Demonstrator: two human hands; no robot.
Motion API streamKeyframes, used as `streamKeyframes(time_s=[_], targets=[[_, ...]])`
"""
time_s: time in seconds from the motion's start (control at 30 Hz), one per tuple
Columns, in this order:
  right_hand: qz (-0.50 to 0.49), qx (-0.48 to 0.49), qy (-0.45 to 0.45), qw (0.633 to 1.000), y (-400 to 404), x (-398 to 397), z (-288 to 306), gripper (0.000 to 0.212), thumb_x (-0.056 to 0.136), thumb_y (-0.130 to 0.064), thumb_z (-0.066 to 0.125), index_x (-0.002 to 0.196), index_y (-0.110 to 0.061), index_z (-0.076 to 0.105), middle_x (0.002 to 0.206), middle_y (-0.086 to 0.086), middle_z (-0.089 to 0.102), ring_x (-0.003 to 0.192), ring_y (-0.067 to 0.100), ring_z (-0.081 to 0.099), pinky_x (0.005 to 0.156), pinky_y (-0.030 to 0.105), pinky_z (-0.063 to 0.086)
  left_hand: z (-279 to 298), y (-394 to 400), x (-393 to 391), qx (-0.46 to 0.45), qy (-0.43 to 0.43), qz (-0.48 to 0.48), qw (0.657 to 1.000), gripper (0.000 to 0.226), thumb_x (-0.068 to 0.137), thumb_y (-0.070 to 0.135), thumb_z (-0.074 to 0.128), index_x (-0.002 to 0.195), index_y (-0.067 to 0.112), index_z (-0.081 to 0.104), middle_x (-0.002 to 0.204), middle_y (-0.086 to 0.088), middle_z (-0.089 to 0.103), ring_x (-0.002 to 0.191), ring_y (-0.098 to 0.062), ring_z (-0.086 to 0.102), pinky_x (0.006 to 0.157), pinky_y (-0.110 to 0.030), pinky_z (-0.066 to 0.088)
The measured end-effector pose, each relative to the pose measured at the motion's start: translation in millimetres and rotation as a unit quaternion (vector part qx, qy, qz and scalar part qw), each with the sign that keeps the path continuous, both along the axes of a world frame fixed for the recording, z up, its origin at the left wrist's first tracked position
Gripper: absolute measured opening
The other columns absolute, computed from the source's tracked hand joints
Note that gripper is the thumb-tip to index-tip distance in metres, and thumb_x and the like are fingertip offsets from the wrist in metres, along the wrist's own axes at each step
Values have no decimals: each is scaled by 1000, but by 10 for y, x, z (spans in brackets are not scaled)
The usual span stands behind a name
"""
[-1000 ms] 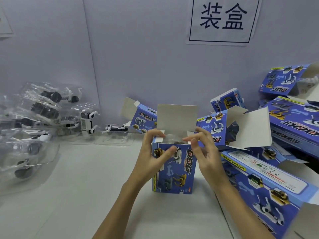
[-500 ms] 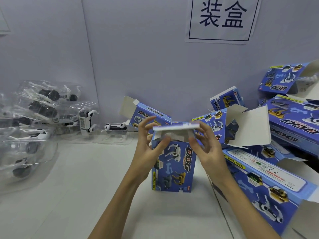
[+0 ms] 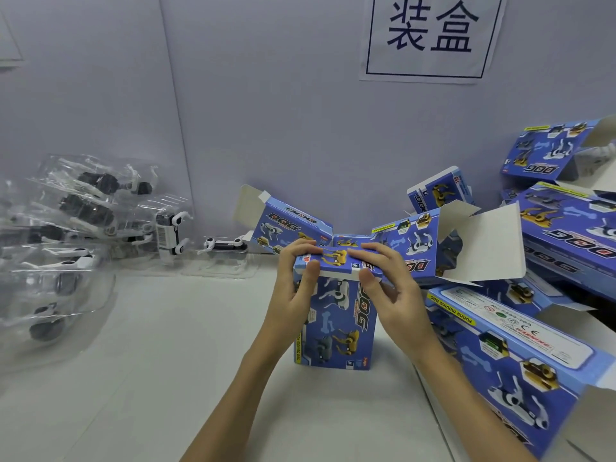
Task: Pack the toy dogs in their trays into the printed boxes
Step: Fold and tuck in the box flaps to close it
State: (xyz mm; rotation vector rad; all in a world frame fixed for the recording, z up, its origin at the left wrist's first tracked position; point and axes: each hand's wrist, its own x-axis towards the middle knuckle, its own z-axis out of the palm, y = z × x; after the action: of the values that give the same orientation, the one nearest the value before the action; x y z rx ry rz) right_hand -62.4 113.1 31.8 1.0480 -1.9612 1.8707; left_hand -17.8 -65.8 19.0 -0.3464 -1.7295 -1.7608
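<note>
Both hands, left (image 3: 295,278) and right (image 3: 388,285), grip the lid (image 3: 336,261) of the box (image 3: 335,323) standing upright on the tabletop (image 3: 166,345). Closing step under way; next, tuck the flap fully home.

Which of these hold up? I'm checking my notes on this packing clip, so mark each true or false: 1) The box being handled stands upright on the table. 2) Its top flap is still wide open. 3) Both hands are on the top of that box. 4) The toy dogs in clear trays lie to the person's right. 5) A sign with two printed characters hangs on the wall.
1) True: the upright box stands on the table.
2) False: the top flap is folded down over the opening.
3) True: the left hand and right hand both hold the flap.
4) False: the trays of toy dogs lie to the left; printed boxes pile up on the right.
5) True: the sign is on the wall.
</note>
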Motion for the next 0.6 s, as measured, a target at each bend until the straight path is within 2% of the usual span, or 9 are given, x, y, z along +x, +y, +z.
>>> streamKeyframes(time_s=[0.1,0.2,0.27,0.3,0.37,0.4,0.47,0.53,0.6], targets=[[-12,-6,-1,1000,8,21,23,35,94,-34,63,126,-24,73,141,2,53,135,25,56,85,50,64,-12,29,18,39,-8,-12,999,40,101,38,53,139,26,46,138,2,60,110,-29,74,76,-31,63],[-77,-35,3,996,-52,79,-2,41,88,-39,70,126,-23,75,138,0,56,123,24,64,83,46,64,-18,73,30,19,4,119,993,49,99,40,59,143,28,42,139,23,56,120,-15,68,86,-37,63],[-121,-70,5,990,-123,127,-33,41,86,-38,73,124,-24,76,136,0,56,111,12,67,84,34,63,-19,89,41,-45,15,235,971,50,96,50,67,137,29,49,131,22,60,119,-10,64,92,-44,59],[-135,-89,3,987,-162,156,-47,40,85,-37,75,124,-26,76,134,0,56,106,4,66,83,25,60,-15,96,51,-94,30,259,961,55,93,55,70,137,27,51,130,18,60,119,-12,63,93,-46,57],[-134,-106,-19,985,-213,198,-63,41,86,-37,74,127,-31,74,134,0,53,110,-7,61,84,10,52,-9,105,64,-181,40,254,949,87,82,65,76,150,21,44,137,15,55,124,-17,59,98,-47,54],[-113,-89,-33,989,-220,201,-64,43,88,-40,71,131,-36,70,135,-1,51,118,-9,57,88,11,53,-1,102,67,-214,33,251,944,107,76,70,77,159,19,33,142,16,49,129,-17,54,104,-45,50],[-51,-25,-54,997,-196,187,-38,48,90,-46,63,138,-46,61,134,0,45,129,1,53,97,28,58,22,66,70,-278,9,244,929,137,64,75,83,165,17,13,153,13,38,139,-16,41,113,-42,39],[-7,9,-59,998,-133,155,4,42,95,-47,61,138,-48,60,130,3,42,130,11,54,98,40,59,28,26,74,-323,4,235,917,146,57,70,91,165,13,10,159,9,32,144,-15,34,118,-42,33],[-5,12,-42,999,-62,122,37,32,102,-47,60,134,-44,62,127,3,44,125,16,59,92,36,60,35,33,71,-340,14,239,910,141,57,63,94,163,18,13,158,7,32,143,-14,33,118,-38,30]])
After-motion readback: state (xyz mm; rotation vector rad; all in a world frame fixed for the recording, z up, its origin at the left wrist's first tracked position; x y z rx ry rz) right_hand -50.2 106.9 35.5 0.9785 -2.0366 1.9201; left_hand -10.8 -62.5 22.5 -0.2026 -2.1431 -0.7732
